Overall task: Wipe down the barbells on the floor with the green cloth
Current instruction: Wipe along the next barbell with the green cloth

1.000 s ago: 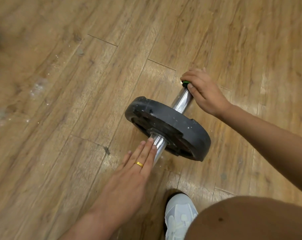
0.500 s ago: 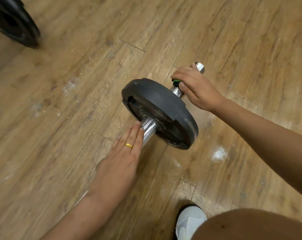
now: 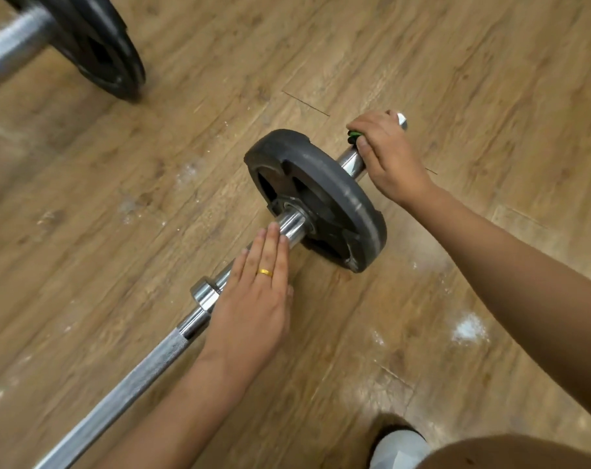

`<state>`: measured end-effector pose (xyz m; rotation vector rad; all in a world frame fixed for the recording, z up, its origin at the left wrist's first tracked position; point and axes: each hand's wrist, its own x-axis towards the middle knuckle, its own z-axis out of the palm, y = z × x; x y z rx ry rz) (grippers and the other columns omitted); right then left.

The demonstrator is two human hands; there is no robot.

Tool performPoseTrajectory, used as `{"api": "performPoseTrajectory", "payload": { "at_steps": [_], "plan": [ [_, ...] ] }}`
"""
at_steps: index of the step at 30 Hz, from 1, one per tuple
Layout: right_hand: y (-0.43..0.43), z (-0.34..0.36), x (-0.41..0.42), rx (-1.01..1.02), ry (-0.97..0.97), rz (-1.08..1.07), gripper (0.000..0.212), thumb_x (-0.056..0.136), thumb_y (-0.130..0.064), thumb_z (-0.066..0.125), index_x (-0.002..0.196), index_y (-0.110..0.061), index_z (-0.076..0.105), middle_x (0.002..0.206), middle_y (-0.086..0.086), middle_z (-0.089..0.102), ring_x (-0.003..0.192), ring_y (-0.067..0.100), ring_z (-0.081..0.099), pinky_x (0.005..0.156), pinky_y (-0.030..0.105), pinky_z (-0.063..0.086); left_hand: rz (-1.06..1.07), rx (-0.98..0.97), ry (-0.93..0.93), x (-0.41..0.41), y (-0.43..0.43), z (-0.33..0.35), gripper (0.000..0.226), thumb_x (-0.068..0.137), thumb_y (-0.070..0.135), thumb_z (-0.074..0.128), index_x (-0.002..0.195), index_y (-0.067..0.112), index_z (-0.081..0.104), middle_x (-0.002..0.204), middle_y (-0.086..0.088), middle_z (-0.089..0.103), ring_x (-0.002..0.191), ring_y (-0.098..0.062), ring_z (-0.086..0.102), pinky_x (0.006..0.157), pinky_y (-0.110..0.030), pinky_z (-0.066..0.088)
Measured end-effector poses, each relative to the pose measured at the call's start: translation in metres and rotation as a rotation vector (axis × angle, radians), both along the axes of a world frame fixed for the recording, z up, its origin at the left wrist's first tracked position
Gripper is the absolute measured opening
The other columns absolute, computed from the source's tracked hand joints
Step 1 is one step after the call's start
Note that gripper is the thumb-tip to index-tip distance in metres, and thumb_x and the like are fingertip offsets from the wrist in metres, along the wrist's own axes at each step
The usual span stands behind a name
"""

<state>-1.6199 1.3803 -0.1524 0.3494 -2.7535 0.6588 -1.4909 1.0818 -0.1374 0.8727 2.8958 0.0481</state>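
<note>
A long chrome steel barbell lay on the brown wood-plank floor, running from the near left corner up toward the far right. A round black rubber weight plate sat on its far sleeve, standing on edge with its rim on the floor. Near the plate, the bar stepped from a knurled grey shaft to a shiny thick collar and then to the smooth sleeve.

The left hand lay flat across the sleeve just near of the plate, fingers straight and held together, their tips reaching the polished metal beside the plate's hub. A thin gold ring showed on one finger.

The right hand was on the far side of the plate, curled around the outer stretch of sleeve. A bunched green cloth was held between its fingers and the metal, only a small fold of it peeking out at the fingertips. The silver end cap of the sleeve stuck out just beyond the knuckles.

In the far left corner, well apart, a second steel bar with a black plate lay blurred on the floor. Pale white dusty patches marked the planks to the right. At the near edge, a white shoe stood beside a bare knee.
</note>
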Motion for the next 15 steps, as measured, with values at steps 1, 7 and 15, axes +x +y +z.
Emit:
{"api": "performPoseTrajectory", "payload": {
  "at_steps": [1, 7, 15],
  "plan": [
    [-0.005, -0.002, -0.001, 0.0, 0.013, 0.027, 0.028, 0.106, -0.009, 0.042, 0.124, 0.0, 0.061, 0.12, 0.014, 0.062, 0.118, 0.03, 0.054, 0.112, 0.054, 0.032, 0.008, -0.017, 0.012, -0.002, -0.001, 0.0, 0.064, 0.107, 0.03, 0.024, 0.158, -0.002, 0.005, 0.166, -0.021, -0.001, 0.156, -0.033, 0.002, 0.126, -0.048, 0.016],
    [-0.004, -0.003, -0.015, 0.035, -0.028, 0.101, 0.031, 0.108, -0.016, 0.039, 0.127, -0.003, 0.059, 0.124, 0.009, 0.06, 0.123, 0.025, 0.051, 0.116, 0.037, 0.022, 0.166, -0.158, 0.043, -0.002, 0.019, -0.003, 0.078, 0.105, 0.039, 0.013, 0.146, -0.013, -0.028, 0.153, -0.034, -0.036, 0.149, -0.045, -0.023, 0.124, -0.052, -0.006],
    [-0.017, -0.006, -0.018, 0.036, -0.014, 0.177, 0.03, 0.107, -0.011, 0.042, 0.129, 0.0, 0.058, 0.127, 0.012, 0.059, 0.126, 0.027, 0.049, 0.115, 0.048, 0.028, 0.161, -0.149, 0.15, -0.013, 0.009, -0.01, 0.089, 0.102, 0.051, 0.02, 0.149, -0.01, -0.025, 0.156, -0.031, -0.034, 0.149, -0.041, -0.027, 0.124, -0.051, -0.01]
  ]
}}
